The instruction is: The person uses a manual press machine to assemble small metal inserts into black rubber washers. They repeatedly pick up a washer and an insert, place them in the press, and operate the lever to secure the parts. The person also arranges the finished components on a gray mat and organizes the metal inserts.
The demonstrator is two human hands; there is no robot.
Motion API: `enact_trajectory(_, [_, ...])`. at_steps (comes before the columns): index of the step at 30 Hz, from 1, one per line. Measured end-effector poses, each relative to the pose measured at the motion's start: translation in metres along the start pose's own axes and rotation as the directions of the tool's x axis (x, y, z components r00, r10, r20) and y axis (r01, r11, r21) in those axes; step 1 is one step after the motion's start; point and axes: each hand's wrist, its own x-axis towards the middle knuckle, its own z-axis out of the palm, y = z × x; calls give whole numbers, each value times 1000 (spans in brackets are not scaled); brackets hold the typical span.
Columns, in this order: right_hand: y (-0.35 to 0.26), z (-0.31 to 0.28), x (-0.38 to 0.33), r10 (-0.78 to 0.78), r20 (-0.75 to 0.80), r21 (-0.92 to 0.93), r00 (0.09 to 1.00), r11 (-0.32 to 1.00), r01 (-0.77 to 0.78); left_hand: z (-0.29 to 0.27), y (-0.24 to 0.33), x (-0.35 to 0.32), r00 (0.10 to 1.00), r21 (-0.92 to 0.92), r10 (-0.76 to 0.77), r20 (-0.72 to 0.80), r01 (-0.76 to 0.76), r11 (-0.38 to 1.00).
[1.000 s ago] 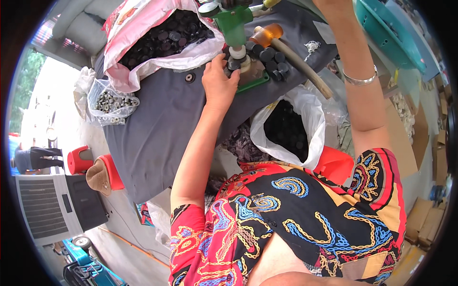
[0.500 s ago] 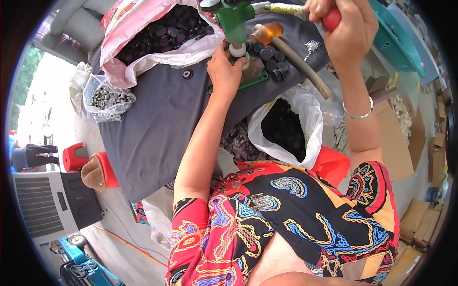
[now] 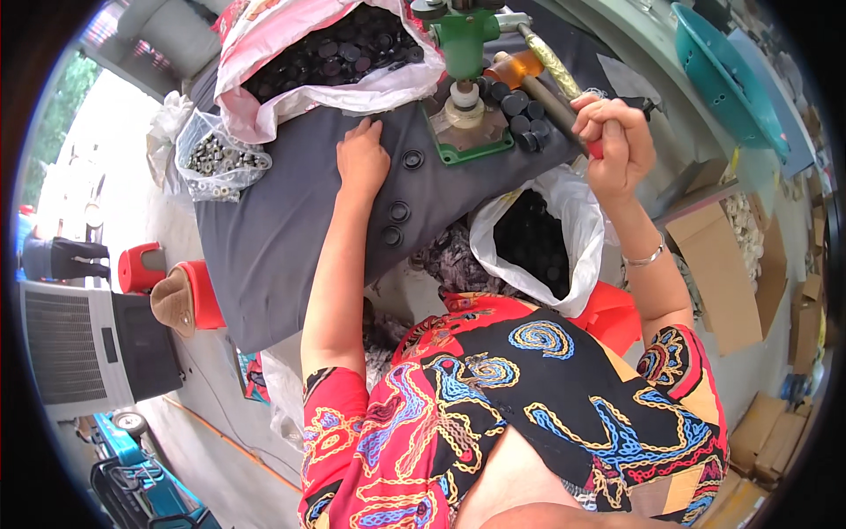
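My right hand point(image 3: 614, 141) grips the red knob point(image 3: 596, 148) of a hand press's lever, whose shaft is wrapped in yellowish material. The green hand press point(image 3: 464, 53) stands on the dark cloth, its ram down at a pale round fixture point(image 3: 463, 110) on the base. My left hand point(image 3: 362, 160) is low over the cloth, left of the press, fingers curled together; whatever lies under them is hidden. Right of that hand is a black ring-shaped part point(image 3: 412, 160). Two more black round parts point(image 3: 399, 212) lie nearer to me.
A pink-white sack point(image 3: 344, 101) of black caps lies behind my left hand, beside a clear bag of small metal parts point(image 3: 220, 167). A mallet point(image 3: 551, 106) and several black caps point(image 3: 520, 119) sit right of the press. A white sack point(image 3: 582, 273) of black parts stands near my body.
My left hand has left the press fixture and moved left onto the cloth, where a round part lay. My right hand has brought the lever down toward me. The view has shifted slightly.
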Motion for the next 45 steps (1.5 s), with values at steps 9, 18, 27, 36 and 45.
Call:
enact_trajectory(9, [-13, 17, 119, 288, -65, 57, 955, 957, -285, -50, 38, -27, 954, 155, 286, 92, -298, 942])
enact_trajectory(18, [11, 21, 168, 291, -56, 22, 955, 957, -291, -38, 60, -7, 844, 186, 384, 374, -474, 861])
enact_trajectory(27, [3, 25, 171, 291, -101, -42, 951, 954, -296, -72, -23, -56, 998, -195, -52, 35, 58, 979])
enact_trajectory(36, [10, 21, 166, 282, -108, 15, 953, 959, -282, -86, -29, -76, 993, 33, 65, 103, -69, 997])
enact_trajectory(45, [10, 23, 168, 262, -72, 31, 962, 965, -260, -49, -6, -48, 995, -260, -83, -61, 64, 963])
